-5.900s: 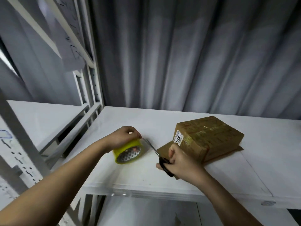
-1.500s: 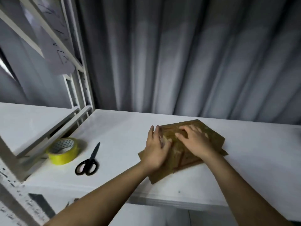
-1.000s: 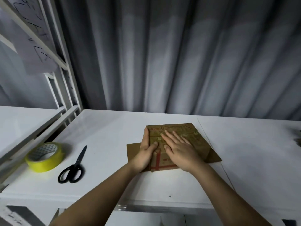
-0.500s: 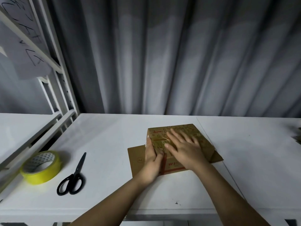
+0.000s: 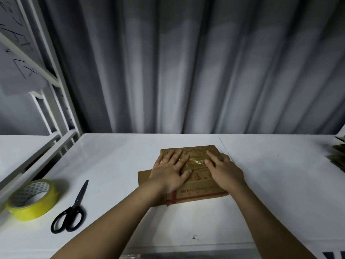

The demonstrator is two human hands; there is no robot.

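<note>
The box [image 5: 196, 198] bears red capitals on its near side, beginning "WIN"; the rest is too blurred to read. Black handwritten strokes mark the sheet [image 5: 16, 58] on the rack [image 5: 64, 101], but none are legible.

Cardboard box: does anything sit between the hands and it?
Nothing visible. The left hand and right hand both press flat on the cardboard box; scissors and tape roll lie apart, off left.
</note>
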